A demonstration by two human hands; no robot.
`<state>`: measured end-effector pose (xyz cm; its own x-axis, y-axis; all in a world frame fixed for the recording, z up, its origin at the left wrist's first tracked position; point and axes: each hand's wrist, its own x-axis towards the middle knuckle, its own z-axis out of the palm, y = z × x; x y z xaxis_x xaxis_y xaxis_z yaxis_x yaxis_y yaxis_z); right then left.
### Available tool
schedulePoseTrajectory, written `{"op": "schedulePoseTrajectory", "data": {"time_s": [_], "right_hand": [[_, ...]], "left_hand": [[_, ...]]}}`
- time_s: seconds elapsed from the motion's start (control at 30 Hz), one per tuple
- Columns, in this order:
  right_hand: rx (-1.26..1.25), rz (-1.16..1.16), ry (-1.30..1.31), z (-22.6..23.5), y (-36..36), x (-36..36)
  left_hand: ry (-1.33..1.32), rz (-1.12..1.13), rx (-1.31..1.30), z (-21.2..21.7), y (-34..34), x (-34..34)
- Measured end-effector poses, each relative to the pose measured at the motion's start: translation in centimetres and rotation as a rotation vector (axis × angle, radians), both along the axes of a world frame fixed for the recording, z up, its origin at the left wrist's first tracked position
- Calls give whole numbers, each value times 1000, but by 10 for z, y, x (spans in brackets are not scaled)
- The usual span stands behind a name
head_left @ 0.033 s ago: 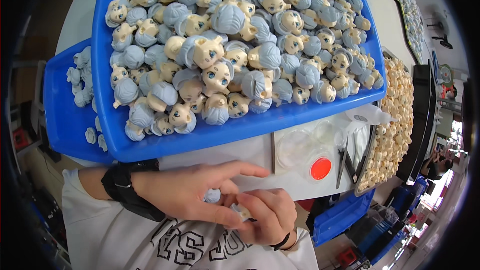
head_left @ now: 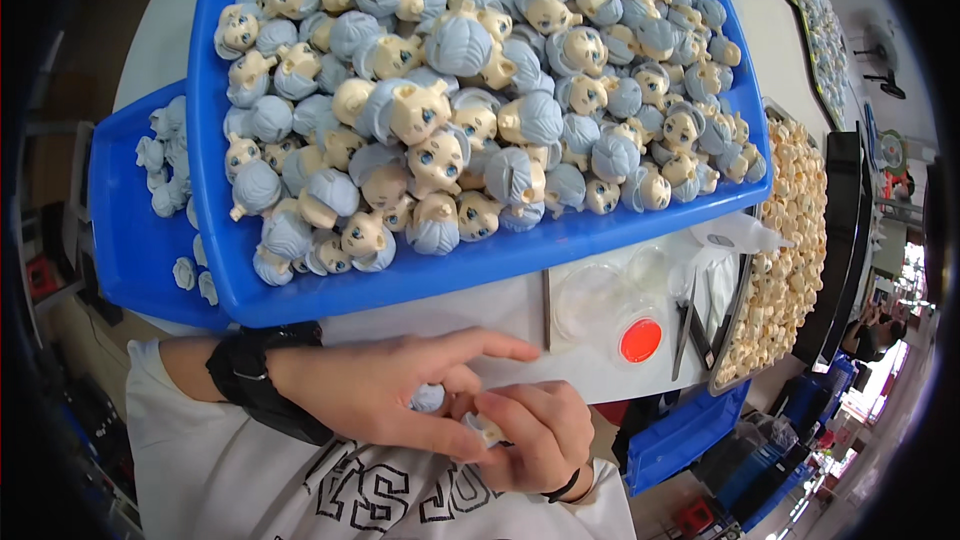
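Close to my body, my left hand (head_left: 370,395) is curled with its index finger stretched out. A pale blue hair piece (head_left: 427,398) shows in its palm. Between my left thumb and the bent fingers of my right hand (head_left: 540,430) is a small doll head (head_left: 488,430), cream with a pale blue edge. Both hands grip it, and fingers cover most of it. Whether the blue part in the palm belongs to this same head, I cannot tell.
A large blue bin (head_left: 450,280) ahead holds many blue-haired doll heads. Left of it, a smaller blue bin (head_left: 130,260) holds loose hair pieces. Right are a red-topped round dish (head_left: 641,339), tweezers (head_left: 684,340), a white squeeze bottle (head_left: 735,232) and a tray of cream parts (head_left: 735,370).
The view has shifted very slightly. Both hands keep almost the same pose around the doll head.
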<state>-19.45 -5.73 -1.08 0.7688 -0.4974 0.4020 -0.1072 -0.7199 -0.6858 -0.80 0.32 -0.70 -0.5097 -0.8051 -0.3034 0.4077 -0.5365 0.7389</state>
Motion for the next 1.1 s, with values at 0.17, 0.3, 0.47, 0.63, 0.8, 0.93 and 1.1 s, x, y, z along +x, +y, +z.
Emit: {"op": "schedulePoseTrajectory", "data": {"time_s": [0.17,0.3,0.47,0.63,0.8,0.93,1.1], "right_hand": [[11,75,-46,2,-1,-3],[26,79,-180,6,3,-4],[61,157,-85,9,-4,-5],[291,68,-270,10,12,-9],[233,66,-365,5,-1,-30],[335,70,-431,0,3,-41],[364,-42,-408,-7,11,-51]], "left_hand": [[-113,-59,-124,-1,1,4],[-150,-257,-135,4,-3,10],[-20,-196,-126,-6,4,4],[77,-148,-107,10,1,4],[-202,-69,-31,61,5,22],[-407,246,-99,75,16,23],[-707,336,-333,71,7,2]]}}
